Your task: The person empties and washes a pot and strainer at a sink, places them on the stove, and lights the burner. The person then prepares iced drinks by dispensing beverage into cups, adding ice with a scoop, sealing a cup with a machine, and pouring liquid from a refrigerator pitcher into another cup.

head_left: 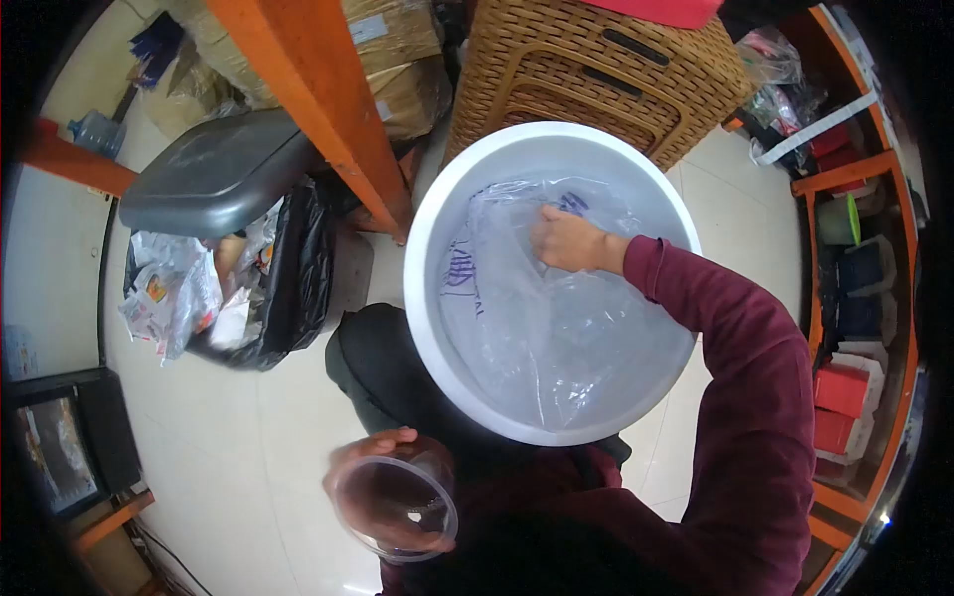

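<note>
A clear round plastic container [422, 497] is in my left hand [373, 487], its wide mouth tilted toward me. The fingers wrap around its side and show through the wall. Over my lap stands a large white tub [429, 348]. Inside it lies a clear plastic bag [517, 328] with purple printing, spread wide and wrinkled. My right hand [568, 241] reaches into the tub from the right. Its fingers are curled closed on the bag's plastic, near the upper middle; the fingertips are partly hidden.
Left of the tub, a bin [348, 268] with a black liner overflows with wrappers under its tilted grey lid [219, 174]. An orange post [313, 99] rises beside it. Brown woven plastic stools [596, 60] stand behind the tub. Orange shelving [865, 298] with boxes runs along the right.
</note>
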The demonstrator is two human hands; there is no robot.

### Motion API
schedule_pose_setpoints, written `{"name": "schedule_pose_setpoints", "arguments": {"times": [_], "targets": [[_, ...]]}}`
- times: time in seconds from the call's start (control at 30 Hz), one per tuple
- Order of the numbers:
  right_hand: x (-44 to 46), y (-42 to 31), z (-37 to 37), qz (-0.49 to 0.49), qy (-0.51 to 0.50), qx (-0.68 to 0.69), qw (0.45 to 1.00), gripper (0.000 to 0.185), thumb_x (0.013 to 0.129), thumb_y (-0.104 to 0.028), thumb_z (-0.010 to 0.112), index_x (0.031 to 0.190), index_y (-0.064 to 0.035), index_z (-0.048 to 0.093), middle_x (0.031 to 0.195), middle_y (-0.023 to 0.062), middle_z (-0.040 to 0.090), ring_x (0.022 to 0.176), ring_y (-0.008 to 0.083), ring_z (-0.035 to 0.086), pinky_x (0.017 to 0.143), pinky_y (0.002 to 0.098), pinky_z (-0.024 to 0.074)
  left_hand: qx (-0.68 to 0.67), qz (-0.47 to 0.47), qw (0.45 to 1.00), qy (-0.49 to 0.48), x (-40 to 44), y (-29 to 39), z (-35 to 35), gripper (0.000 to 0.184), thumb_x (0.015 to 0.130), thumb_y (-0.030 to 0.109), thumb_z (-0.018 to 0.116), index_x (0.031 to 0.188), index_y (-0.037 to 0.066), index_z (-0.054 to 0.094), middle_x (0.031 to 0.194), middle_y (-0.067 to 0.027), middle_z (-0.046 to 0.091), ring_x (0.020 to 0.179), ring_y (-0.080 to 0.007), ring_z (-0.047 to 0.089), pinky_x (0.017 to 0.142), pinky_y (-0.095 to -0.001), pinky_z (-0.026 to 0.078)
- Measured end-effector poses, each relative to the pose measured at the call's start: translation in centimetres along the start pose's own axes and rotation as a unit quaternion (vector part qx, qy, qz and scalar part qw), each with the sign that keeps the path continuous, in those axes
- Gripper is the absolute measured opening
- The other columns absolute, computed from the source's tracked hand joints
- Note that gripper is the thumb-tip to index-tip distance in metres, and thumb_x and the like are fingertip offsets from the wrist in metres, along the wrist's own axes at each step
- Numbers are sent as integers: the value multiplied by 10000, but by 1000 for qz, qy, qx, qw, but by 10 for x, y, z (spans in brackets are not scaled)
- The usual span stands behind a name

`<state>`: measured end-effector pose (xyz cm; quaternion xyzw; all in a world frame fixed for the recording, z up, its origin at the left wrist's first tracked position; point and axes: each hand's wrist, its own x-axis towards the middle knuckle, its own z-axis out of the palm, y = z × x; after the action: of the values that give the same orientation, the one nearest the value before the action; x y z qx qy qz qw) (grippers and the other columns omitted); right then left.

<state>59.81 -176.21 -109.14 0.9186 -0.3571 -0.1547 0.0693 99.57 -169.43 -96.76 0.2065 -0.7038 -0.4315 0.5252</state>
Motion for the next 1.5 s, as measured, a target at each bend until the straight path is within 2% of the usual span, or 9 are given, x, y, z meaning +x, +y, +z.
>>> {"name": "schedule_pose_setpoints", "arguments": {"times": [0.2,0.33,0.4,0.8,0.9,0.93,1.13,1.43,1.5], "targets": [[6,-4,14,50,27,5,998,116,728,-174,574,687,-156,680,734,-24,599,843,159,561,878,386,348,-21,80,992,-99,16,-8,-8,764,447,253,927,1110,55,603,1204,-253,511,931,-295,639,768,-359,577],[2,-6,18,42,-97,54,993,126,741,-163,563,691,-157,678,695,-29,603,810,163,581,882,434,326,-47,26,998,-41,16,4,15,1010,399,296,950,1186,-96,453,1150,-213,539,912,-304,647,789,-346,563],[-7,-30,21,53,-111,23,992,127,748,-163,565,692,-168,680,698,-32,622,797,162,598,881,446,315,-54,-59,997,14,6,8,22,1151,305,477,950,1192,-58,447,1058,-204,557,895,-331,637,745,-396,544],[-8,-3,8,-16,-117,118,986,69,659,-121,674,716,-160,671,708,23,640,761,200,625,898,435,272,-34,-91,990,101,2,23,32,1036,323,369,930,1147,-61,472,1014,-198,577,855,-280,633,739,-352,527],[-9,-4,9,-29,-76,130,988,79,647,-125,679,725,-137,677,728,33,650,743,210,624,900,442,273,35,-141,989,0,9,27,18,1041,310,380,933,1128,-67,469,1022,-199,587,855,-259,630,739,-327,516],[-10,-6,12,-33,-51,135,989,86,645,-128,680,730,-130,681,737,36,655,736,213,624,900,444,273,-13,-171,983,67,6,29,26,1065,291,391,941,1128,-66,466,1040,-198,590,859,-251,629,742,-312,511],[1,6,-11,-8,-243,125,962,132,770,-210,587,748,-160,707,739,34,657,781,206,617,890,444,270,-70,-108,990,65,7,19,29,1108,296,413,952,1171,-57,460,1075,-191,576,921,-293,623,769,-355,526],[-16,33,-79,75,-273,299,911,220,701,-275,628,810,-105,715,808,100,671,871,278,624,989,474,246,-12,-135,989,52,28,18,36,1142,406,374,937,1308,-7,349,1181,-201,534,1060,-329,586,906,-405,489],[-25,41,-110,70,-247,325,910,207,723,-254,595,759,-69,681,749,147,644,784,308,601,898,467,308,-9,-148,987,57,41,22,39,1134,430,367,929,1315,-22,338,1204,-206,526,1079,-335,580,935,-412,474]]}}
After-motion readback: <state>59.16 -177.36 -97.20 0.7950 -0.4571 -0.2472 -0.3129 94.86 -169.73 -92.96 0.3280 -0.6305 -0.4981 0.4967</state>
